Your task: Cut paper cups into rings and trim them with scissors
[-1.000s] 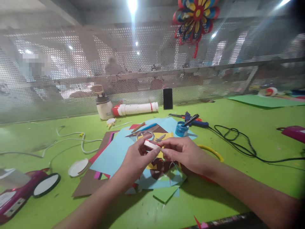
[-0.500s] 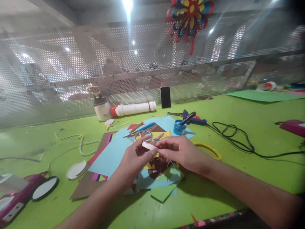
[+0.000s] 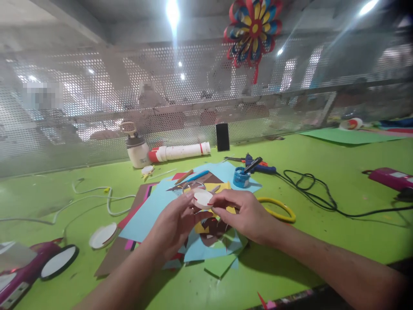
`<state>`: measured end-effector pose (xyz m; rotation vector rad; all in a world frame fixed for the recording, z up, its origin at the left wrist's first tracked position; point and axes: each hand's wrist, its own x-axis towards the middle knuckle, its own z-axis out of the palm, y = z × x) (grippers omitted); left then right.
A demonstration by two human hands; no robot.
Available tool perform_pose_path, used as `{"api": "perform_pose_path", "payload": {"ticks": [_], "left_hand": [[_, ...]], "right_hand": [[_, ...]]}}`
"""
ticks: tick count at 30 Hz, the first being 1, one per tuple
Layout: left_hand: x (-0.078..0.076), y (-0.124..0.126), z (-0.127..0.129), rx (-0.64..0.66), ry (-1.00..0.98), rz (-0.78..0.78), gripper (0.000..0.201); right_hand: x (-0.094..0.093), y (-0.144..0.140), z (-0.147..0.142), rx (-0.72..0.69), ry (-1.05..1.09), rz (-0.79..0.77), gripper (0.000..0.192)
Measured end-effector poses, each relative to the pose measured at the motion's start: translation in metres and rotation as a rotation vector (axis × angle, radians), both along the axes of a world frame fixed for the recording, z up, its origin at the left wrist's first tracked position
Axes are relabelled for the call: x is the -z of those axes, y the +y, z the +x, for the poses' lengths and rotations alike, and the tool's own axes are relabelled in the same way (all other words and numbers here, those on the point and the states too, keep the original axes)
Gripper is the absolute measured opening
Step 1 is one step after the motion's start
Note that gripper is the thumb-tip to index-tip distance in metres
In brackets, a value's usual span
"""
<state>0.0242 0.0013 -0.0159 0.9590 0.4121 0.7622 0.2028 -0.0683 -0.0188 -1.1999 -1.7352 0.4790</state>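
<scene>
Both hands hold a small round white lid (image 3: 203, 199) with a bit of red at its rim, its flat face tilted up toward me. My left hand (image 3: 176, 219) grips the lid's left edge between thumb and fingers. At the right edge, my right hand (image 3: 243, 211) pinches it near the red bit. Below them lies a pile of cut paper: light blue sheets (image 3: 146, 219), yellow pieces, brown scraps and a folded green piece (image 3: 220, 265). Just behind the hands are a clear ring (image 3: 193, 186), a blue pen (image 3: 198, 175) and a brown pencil-like stick (image 3: 184, 177).
A blue jar (image 3: 241, 177) stands beside a blue glue gun (image 3: 263, 167) with a black cord. A yellow ring (image 3: 277, 209) lies right of my hand. Farther back are a spray bottle (image 3: 138, 155), a white tube (image 3: 183, 151) and a phone (image 3: 222, 137). Another white lid (image 3: 103, 236) lies left.
The lid has turned from edge-on to showing its flat white face, still between both hands. My view has tilted slightly upward.
</scene>
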Motion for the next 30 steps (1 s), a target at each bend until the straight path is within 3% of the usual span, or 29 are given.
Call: {"api": "perform_pose_path", "payload": {"ticks": [5, 13, 18, 21, 25, 30], "left_hand": [[0.005, 0.006, 0.001, 0.002, 0.01, -0.027, 0.029], [0.007, 0.007, -0.001, 0.012, 0.024, -0.024, 0.025], [0.004, 0.01, -0.005, -0.013, -0.022, -0.018, 0.025], [0.002, 0.015, -0.009, -0.042, -0.037, -0.038, 0.027], [-0.001, 0.02, -0.012, -0.087, -0.076, -0.064, 0.025], [-0.003, 0.023, -0.012, -0.082, -0.108, -0.101, 0.031]], "right_hand": [[0.003, 0.001, 0.002, 0.004, -0.14, 0.135, 0.02], [0.01, 0.004, 0.005, -0.008, -0.189, 0.157, 0.02], [0.005, 0.006, 0.006, 0.075, -0.183, 0.173, 0.025], [-0.009, 0.006, 0.017, 0.18, -0.258, 0.102, 0.021], [-0.024, -0.008, 0.053, 0.232, -0.52, -0.113, 0.018], [-0.014, -0.045, 0.095, 0.237, -0.817, -0.39, 0.027]]}}
